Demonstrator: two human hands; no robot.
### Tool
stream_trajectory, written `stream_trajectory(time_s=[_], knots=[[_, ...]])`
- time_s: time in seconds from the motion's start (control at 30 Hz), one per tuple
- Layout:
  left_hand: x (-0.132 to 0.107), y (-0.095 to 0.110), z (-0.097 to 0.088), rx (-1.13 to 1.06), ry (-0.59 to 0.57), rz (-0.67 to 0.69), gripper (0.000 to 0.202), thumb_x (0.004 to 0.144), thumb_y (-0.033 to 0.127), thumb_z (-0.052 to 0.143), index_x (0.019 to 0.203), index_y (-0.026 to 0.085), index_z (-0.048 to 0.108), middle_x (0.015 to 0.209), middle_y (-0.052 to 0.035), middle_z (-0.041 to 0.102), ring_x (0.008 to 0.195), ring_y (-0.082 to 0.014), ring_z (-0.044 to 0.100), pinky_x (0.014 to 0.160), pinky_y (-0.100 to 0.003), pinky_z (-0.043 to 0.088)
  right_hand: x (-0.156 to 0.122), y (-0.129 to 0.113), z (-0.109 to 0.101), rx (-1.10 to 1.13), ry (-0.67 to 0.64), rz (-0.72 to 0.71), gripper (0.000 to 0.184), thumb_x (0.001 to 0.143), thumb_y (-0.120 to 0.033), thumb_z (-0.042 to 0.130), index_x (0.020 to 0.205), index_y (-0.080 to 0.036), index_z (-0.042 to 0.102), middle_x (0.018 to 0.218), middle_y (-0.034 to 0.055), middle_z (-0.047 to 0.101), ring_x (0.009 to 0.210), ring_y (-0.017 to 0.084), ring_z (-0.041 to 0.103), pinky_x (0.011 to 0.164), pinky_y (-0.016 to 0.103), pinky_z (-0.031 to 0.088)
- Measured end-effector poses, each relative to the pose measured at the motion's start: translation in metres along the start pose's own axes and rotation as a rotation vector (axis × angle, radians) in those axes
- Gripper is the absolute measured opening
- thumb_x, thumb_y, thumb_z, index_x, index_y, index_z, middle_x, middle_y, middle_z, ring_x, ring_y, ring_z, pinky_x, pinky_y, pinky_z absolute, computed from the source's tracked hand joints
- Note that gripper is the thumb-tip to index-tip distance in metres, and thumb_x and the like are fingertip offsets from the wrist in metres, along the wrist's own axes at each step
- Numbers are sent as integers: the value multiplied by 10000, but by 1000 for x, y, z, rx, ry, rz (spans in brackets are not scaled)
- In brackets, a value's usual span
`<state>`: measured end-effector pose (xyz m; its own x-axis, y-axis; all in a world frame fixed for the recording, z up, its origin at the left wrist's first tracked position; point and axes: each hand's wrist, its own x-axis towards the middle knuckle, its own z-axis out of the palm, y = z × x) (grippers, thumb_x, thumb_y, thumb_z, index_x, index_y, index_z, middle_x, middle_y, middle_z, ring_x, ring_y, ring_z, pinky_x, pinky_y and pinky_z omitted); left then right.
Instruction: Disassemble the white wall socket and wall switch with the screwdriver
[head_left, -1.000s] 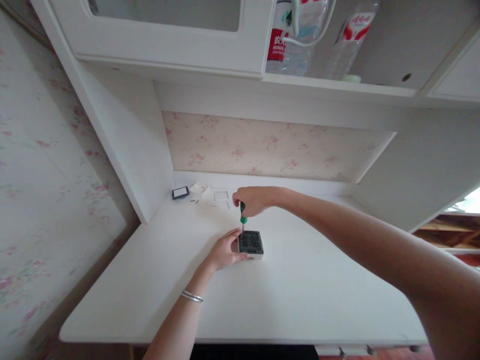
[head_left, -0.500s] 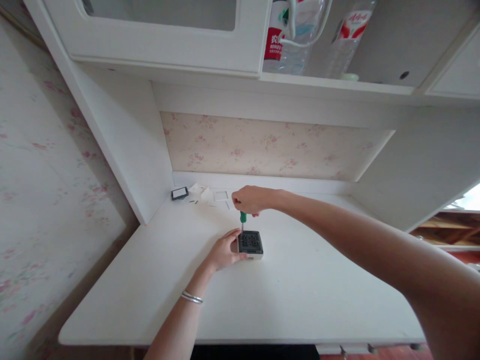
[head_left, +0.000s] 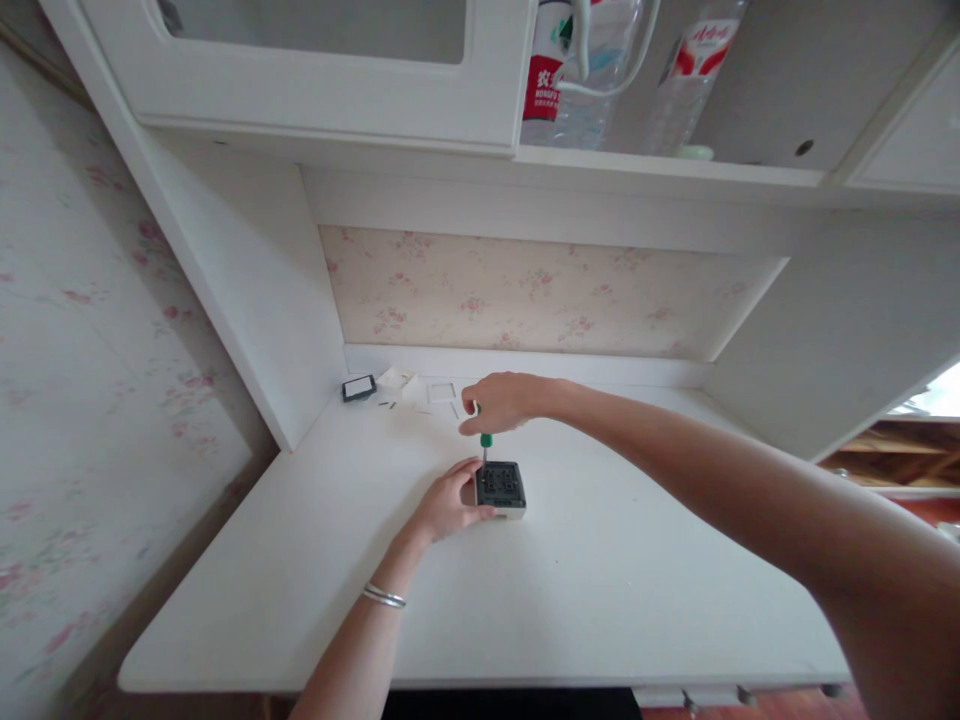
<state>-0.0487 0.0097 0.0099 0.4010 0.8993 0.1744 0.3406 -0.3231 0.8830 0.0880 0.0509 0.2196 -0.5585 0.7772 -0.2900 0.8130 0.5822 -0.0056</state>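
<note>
A small square dark grey device [head_left: 501, 486] with a white base lies on the white desk [head_left: 585, 590]. My left hand [head_left: 447, 503], with a silver bracelet on its wrist, grips the device's left side. My right hand [head_left: 504, 401] is closed round the top of a green-handled screwdriver [head_left: 486, 443]. The screwdriver stands upright with its tip on the device's near-left corner.
At the back left of the desk lie a small black-framed part [head_left: 359, 387], white plastic pieces [head_left: 441, 391] and a few tiny screws [head_left: 390, 404]. A shelf above holds water bottles [head_left: 585, 70]. White cabinet walls close in both sides.
My right hand has turned on the screwdriver handle and sunk a little, hiding more of the green handle. The left hand and device stay put.
</note>
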Motion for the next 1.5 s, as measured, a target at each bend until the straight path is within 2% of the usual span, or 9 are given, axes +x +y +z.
stream_trajectory(time_s=[0.1, 0.23, 0.37, 0.5, 0.8, 0.97, 1.23, 1.37, 1.5], knots=[[1, -6, 1, 39, -10, 60, 689, 611, 362, 782, 1244, 220, 549, 1387, -77, 443, 1294, -272, 376, 1113, -410, 244, -1, 1, 1, 7, 1, 0, 318, 816, -357, 445, 992, -159, 620, 802, 101, 694, 612, 182, 612, 569, 285, 399], [1, -10, 1, 65, -8, 60, 676, 600, 360, 790, 1223, 222, 565, 1379, -82, 448, 1286, -274, 384, 1106, -411, 259, -1, 3, 2, -36, 90, -95, 400, 677, -308, 610, 1061, -195, 601, 1085, 114, 646, 839, 219, 616, 616, 272, 404], [1, -9, 1, 87, -7, 73, 673, 610, 379, 782, 1226, 222, 562, 1375, -84, 436, 1275, -276, 392, 1097, -389, 285, 1, 5, 4, -54, 98, 3, 328, 784, -388, 493, 990, -174, 632, 962, 125, 680, 790, 225, 621, 609, 292, 401], [1, -11, 1, 104, 1, 78, 688, 602, 408, 783, 1225, 218, 560, 1346, -90, 441, 1249, -272, 415, 1091, -367, 301, 0, 6, 3, -44, 80, -140, 373, 697, -293, 581, 1056, -191, 600, 1059, 110, 657, 829, 209, 612, 610, 264, 402], [2, -18, 3, 109, 4, 76, 717, 598, 446, 779, 1236, 215, 545, 1323, -94, 437, 1232, -267, 427, 1074, -356, 326, -1, 5, 4, -45, 80, -154, 348, 699, -291, 570, 1032, -199, 608, 1067, 107, 652, 841, 217, 612, 620, 274, 405], [2, -18, 2, 105, 5, 72, 712, 597, 435, 780, 1234, 217, 547, 1313, -93, 447, 1206, -265, 451, 1060, -350, 343, -1, 6, 4, -24, 61, -33, 316, 808, -399, 451, 950, -178, 626, 843, 101, 694, 688, 200, 622, 596, 293, 401], [2, -12, 1, 114, -10, 115, 683, 620, 386, 775, 1239, 222, 537, 1317, -91, 465, 1186, -269, 466, 1032, -370, 360, -2, 6, 8, -77, 143, -30, 340, 772, -413, 515, 999, -181, 615, 988, 117, 673, 845, 237, 617, 628, 290, 413], [1, -13, 2, 121, -1, 78, 773, 609, 408, 776, 1294, 214, 477, 1339, -101, 442, 1162, -276, 484, 1021, -374, 368, -5, 4, 8, -68, 156, -121, 330, 717, -255, 547, 1037, -194, 598, 1076, 96, 643, 884, 215, 605, 619, 263, 405], [1, -15, 3, 132, 0, 58, 823, 611, 433, 766, 1326, 194, 434, 1336, -108, 432, 1158, -273, 486, 1023, -363, 367, -5, 4, 8, -71, 132, -38, 359, 729, -369, 560, 1037, -190, 610, 1036, 109, 658, 845, 232, 612, 594, 276, 403]])
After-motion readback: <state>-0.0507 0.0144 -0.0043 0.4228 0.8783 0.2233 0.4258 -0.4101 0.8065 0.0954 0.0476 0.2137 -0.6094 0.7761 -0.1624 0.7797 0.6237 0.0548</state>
